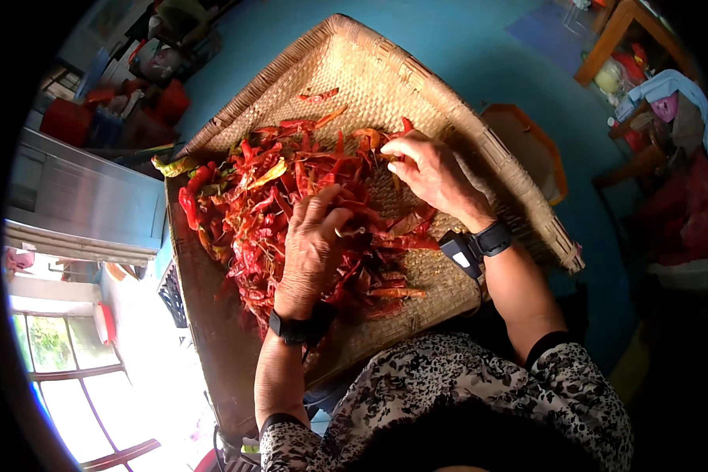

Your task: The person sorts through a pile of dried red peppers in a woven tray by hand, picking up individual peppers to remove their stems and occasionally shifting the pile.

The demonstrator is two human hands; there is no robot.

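Observation:
A heap of wrinkled dried red chili peppers (248,228) covers the left and middle of a large woven basket tray (362,59). A few peppers are orange or yellowish. My left hand (315,244) is sunk among the peppers near the heap's middle, its fingers bent round some of them and the fingertips partly hidden. To the right, at the heap's edge, my right hand (433,173) is closed in a pinch. A red chili pepper (407,124) sticks out past its fingers. Each wrist wears a black band.
Loose peppers lie apart on the tray, one red pepper (319,96) toward its far corner. An orange-rimmed round object (531,149) stands on the blue floor beyond the right rim. A wooden frame (617,43) and cloths are at far right, a bright window (75,377) at lower left.

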